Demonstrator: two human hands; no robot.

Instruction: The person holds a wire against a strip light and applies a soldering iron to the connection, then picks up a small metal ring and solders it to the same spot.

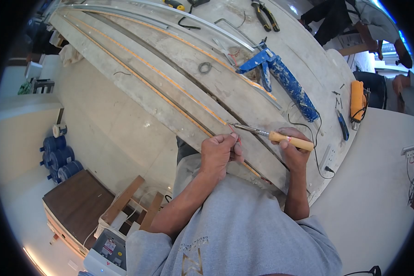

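Note:
My right hand grips a soldering iron by its wooden handle. The iron's metal tip points left and meets the end of an orange LED strip on the table, or lies very close to it. In my left hand a thin red wire is pinched between thumb and fingers, its end at the same spot near the tip. Another LED strip in a long channel runs beneath my left hand. From the iron's handle a dark cord leads toward a white power strip.
A blue caulking gun lies beyond my right hand. Further right are a utility knife, loose screws and an orange heat gun. Pliers and a coil of solder wire rest farther back. Other people are at the upper right.

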